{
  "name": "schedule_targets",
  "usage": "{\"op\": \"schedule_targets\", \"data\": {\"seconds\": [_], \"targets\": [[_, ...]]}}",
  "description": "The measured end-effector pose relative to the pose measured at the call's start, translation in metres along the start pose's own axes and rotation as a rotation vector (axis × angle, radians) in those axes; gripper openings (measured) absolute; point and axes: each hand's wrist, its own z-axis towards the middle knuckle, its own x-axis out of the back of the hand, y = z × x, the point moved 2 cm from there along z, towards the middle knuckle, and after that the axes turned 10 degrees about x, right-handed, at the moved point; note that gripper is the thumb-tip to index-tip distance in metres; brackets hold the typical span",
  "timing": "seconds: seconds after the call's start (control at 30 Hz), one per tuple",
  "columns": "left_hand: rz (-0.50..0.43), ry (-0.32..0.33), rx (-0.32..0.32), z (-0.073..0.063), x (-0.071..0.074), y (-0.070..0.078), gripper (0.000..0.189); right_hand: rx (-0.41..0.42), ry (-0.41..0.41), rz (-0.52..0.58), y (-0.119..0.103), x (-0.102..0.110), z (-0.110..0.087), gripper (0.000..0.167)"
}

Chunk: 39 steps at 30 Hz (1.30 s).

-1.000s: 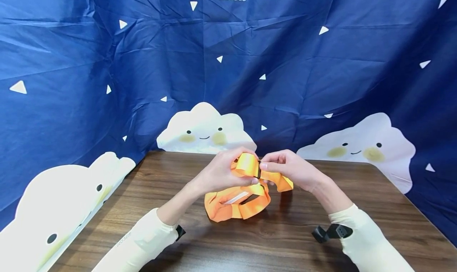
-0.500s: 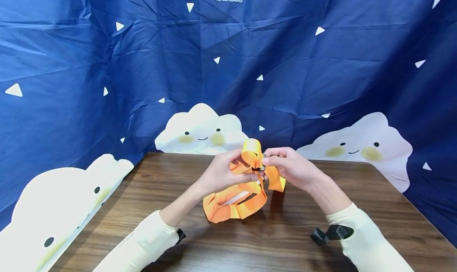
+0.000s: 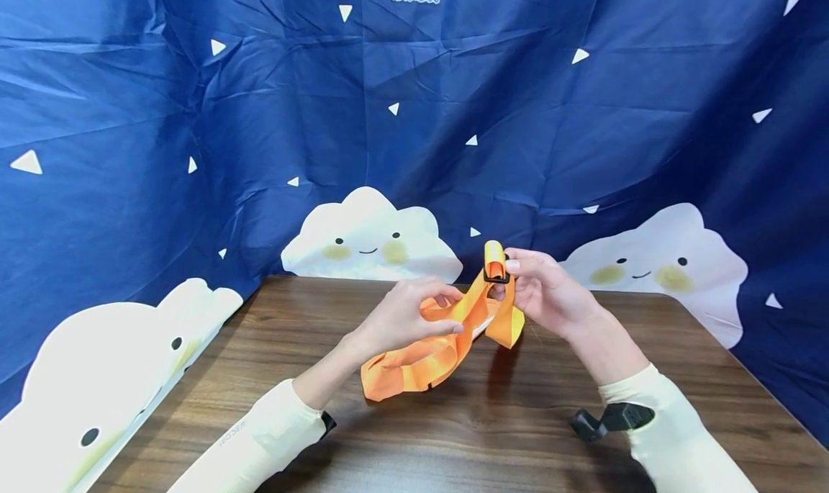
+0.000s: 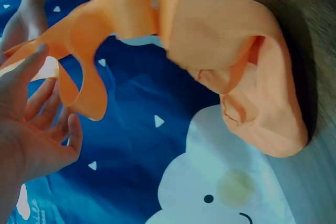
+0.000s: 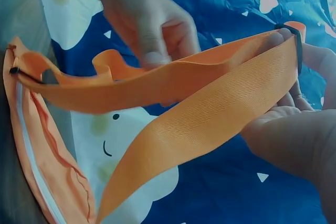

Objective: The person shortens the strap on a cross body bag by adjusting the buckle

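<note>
Orange pouch [image 3: 391,378] is being supported, it seems, by the wooden table [image 3: 414,450], in from the far edge and slightly nearer the left edge than the right, white zip [image 5: 32,140] being shown in the right wrist view; its orange strap [image 3: 476,291] is being held up above the tabletop, toward the far edge. Black buckle [image 3: 497,278] is being gripped at its side by the right hand [image 3: 557,295], likely so the frame is being steadied and the small loop [image 3: 494,253] above it is being left free. Left hand [image 3: 403,314] is being held loose about the strap, thumb and fingers parted with webbing between them, no firm grip being shown; probably the band is being guided this way. Loose strap end [image 3: 505,331] is being let hang below the buckle, presumably out of the way; threading inside the buckle can't be made out
</note>
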Motion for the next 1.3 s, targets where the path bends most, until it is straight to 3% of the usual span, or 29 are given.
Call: {"op": "schedule_targets", "data": {"seconds": [0.2,0.43,0.57,0.73,0.83,0.93,1.1,1.3], "targets": [[0.087,-0.006,0.028,0.001,0.0,-0.008,0.04,0.037,-0.009,0.099,-0.006,0.002,0.001,0.026],[0.149,-0.089,0.075,0.002,0.0,-0.014,0.042,0.08,-0.001,0.135,-0.011,0.004,0.0,0.03],[0.149,-0.093,0.05,0.002,0.004,-0.013,0.05,0.056,0.031,-0.044,-0.014,0.003,-0.001,0.028],[0.065,-0.01,0.023,0.002,0.01,-0.005,0.061,-0.045,0.051,-0.428,-0.012,-0.001,-0.001,0.014],[0.027,0.039,-0.026,0.002,0.011,0.003,0.06,-0.102,0.033,-0.607,-0.006,-0.003,-0.002,0.018],[0.009,0.048,-0.092,-0.001,0.009,0.009,0.06,-0.143,-0.003,-0.722,0.004,-0.004,-0.003,0.018],[-0.004,0.045,-0.127,-0.005,0.006,0.013,0.057,-0.187,-0.069,-0.766,0.019,-0.004,-0.003,0.018],[0.02,0.082,-0.145,-0.003,0.015,0.015,0.049,-0.206,-0.04,-0.643,0.016,0.006,-0.004,0.021]]}}
